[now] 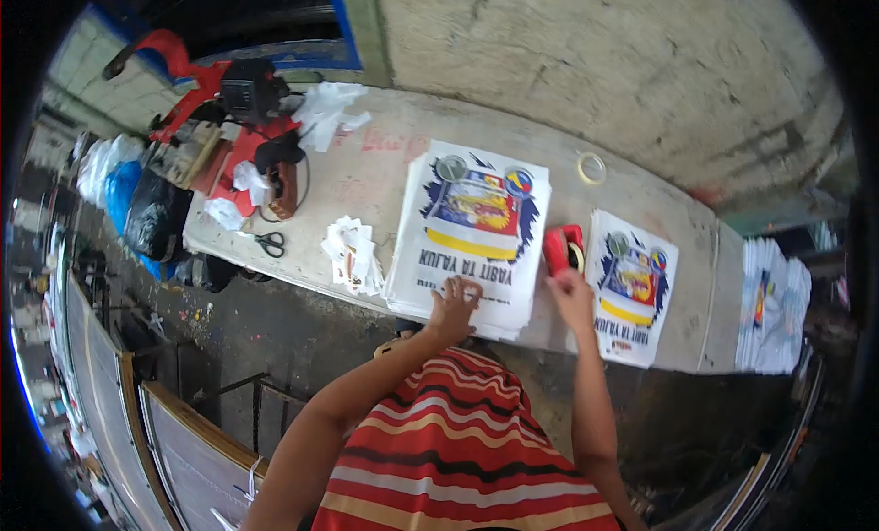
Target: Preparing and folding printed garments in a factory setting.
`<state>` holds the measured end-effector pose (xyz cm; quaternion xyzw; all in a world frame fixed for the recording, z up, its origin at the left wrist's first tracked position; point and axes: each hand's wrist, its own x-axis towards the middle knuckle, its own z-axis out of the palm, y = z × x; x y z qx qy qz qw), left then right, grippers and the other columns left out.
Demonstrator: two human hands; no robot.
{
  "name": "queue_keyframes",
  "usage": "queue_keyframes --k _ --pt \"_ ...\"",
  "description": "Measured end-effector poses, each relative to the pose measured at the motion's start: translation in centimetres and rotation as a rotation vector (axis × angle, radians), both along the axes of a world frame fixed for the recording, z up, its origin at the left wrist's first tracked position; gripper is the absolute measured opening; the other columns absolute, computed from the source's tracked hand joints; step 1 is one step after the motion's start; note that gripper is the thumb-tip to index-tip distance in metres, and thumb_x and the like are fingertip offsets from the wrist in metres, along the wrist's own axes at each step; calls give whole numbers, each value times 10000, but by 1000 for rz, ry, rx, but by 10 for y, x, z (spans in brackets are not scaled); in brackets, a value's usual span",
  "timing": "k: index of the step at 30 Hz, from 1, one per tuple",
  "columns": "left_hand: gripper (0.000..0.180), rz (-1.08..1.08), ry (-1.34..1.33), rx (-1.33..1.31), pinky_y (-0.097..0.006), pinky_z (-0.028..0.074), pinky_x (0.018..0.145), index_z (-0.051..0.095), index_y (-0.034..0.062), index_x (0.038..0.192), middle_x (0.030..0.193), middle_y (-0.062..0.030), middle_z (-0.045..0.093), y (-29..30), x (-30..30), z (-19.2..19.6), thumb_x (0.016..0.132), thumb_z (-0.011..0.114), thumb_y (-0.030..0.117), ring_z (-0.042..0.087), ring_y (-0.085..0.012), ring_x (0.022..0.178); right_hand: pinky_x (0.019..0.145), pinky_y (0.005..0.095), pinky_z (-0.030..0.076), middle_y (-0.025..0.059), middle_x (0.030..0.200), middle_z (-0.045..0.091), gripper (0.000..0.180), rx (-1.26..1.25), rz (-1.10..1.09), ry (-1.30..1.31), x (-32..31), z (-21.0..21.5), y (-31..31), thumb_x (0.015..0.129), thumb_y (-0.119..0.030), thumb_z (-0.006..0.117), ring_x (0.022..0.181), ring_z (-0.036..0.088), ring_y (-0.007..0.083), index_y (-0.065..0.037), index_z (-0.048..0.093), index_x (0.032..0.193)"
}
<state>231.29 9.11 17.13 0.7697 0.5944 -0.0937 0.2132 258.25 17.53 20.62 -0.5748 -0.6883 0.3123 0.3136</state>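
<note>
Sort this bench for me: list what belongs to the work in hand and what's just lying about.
In hand, it seems:
- printed sheet stack, under the left hand
- red tape dispenser, at the right hand
- matching print on the right

Apparently lying about:
- scissors
- paper scraps
- loose tape roll
- red machine

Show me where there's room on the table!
Bare tabletop lies between the red machine and big paper stack, beyond the white scraps. Another patch: between smaller prints and white bundle. Crowded: between stack and prints, where the red tape dispenser and right hand are.
</note>
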Motion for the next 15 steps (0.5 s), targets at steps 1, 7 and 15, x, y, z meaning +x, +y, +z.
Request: queue_keyframes --k 1,7,15 --pt "924 7 39 -73 -711 385 946 316 283 1518 1504 -264 304 2 4 -2 747 746 558 315 -467 1378 645 295 488 46 744 631 175 -57 -85 -9 27 3 0 882 -153 720 676 580 125 -18 621 934" --pt "1069 74 120 -206 -747 370 896 329 360 1500 1563 -248 212 10 27 -22 580 838 552 220 -496 1398 969 354 431 177 1119 604 337 -352 -84 -116 123 -45 -5 967 -198 555 1018 587 288 49 584 1196" --pt "1096 42 148 -117 -711 457 831 355 363 1498 1510 -306 225 19 33 -48 547 867 545 300 -538 1327 804 393 504 143 923 671 156 -198 -30 -57 117 -54 7 901 -101 636 872 612 274 20 675 991"
